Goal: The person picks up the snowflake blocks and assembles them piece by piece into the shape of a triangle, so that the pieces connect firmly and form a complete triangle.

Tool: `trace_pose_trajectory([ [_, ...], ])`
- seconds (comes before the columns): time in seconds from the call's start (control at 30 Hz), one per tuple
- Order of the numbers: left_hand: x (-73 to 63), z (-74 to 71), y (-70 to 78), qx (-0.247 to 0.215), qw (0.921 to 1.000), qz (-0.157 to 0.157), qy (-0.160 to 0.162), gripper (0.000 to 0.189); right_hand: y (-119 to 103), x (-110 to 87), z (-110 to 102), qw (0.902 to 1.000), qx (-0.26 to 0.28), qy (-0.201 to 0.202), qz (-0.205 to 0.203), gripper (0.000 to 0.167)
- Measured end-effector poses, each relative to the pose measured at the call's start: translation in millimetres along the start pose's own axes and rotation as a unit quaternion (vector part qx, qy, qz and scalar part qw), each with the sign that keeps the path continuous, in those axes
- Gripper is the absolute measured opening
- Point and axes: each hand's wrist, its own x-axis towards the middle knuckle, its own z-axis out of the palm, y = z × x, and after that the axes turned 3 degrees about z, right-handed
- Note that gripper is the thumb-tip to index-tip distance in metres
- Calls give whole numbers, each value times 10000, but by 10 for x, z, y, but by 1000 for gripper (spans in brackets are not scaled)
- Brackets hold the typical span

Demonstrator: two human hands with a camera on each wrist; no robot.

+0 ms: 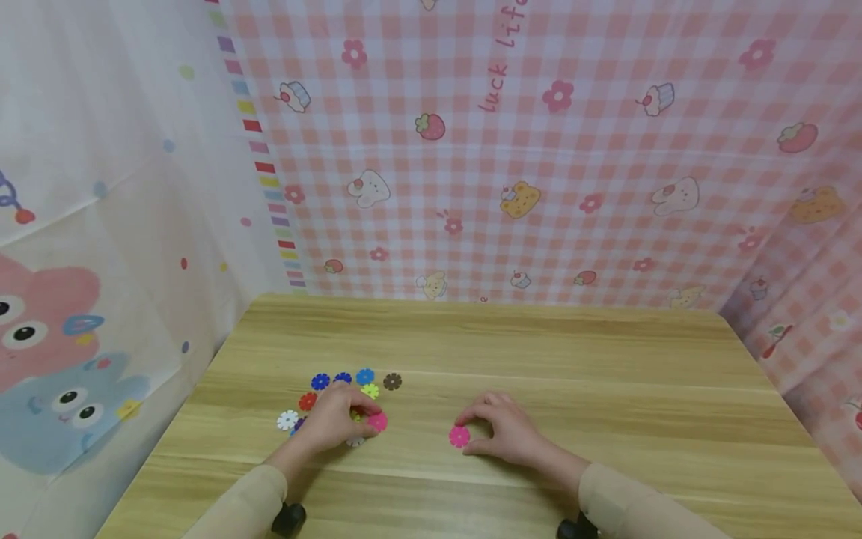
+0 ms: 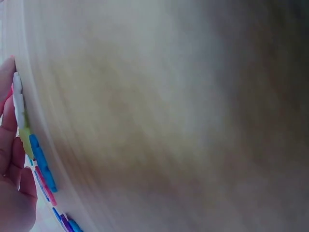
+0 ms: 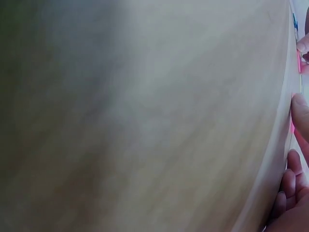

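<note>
In the head view my left hand (image 1: 341, 419) is over a group of flat notched plastic discs and pinches a pink notched disc (image 1: 378, 422) between thumb and forefinger. Farther right, my right hand (image 1: 506, 430) has finger and thumb at opposite edges of another pink notched disc (image 1: 459, 436). The left wrist view catches the left hand (image 2: 12, 159) at its left edge, beside a white disc (image 2: 19, 100) and a blue disc (image 2: 42, 163) seen edge-on. At the right edge of the right wrist view, the right hand (image 3: 295, 193) shows only in part.
Around the left hand lie a brown disc (image 1: 393, 382), a light blue disc (image 1: 365, 376), a red disc (image 1: 307, 402), a white disc (image 1: 287, 421) and several others, some covered by that hand. The wooden table (image 1: 606, 374) meets a checked cloth (image 1: 572, 165) at the back.
</note>
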Motion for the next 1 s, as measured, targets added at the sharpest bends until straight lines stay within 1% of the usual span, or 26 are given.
trace_pose_trajectory([
  [0.1,1,2,-14,24,10000,63,-26,25,-15,6,11,10000,-18,-7,95,34],
  [0.33,-4,12,-42,57,9998,166,22,27,-65,22,16,9996,-5,-53,272,30],
  [0.5,1,18,-47,51,9992,374,124,28,-86,34,0,9994,58,-107,333,28],
  [0.57,0,22,-41,57,9989,426,162,28,-81,37,-7,9994,147,-88,290,29],
  [0.67,0,25,-28,28,9991,393,182,27,-60,40,-32,9990,424,-55,158,27],
  [0.77,-7,22,-12,-15,9994,307,178,27,-28,33,-70,9959,893,-167,51,22],
  [0.83,-14,22,-7,-29,9995,253,179,27,-2,21,-102,9923,1197,-297,117,19],
  [0.9,-16,21,-8,-65,9996,208,194,26,19,6,-136,9886,1417,-418,277,17],
  [1.0,-14,5,6,-200,9995,160,187,23,44,-28,-184,9847,1606,-456,505,17],
])
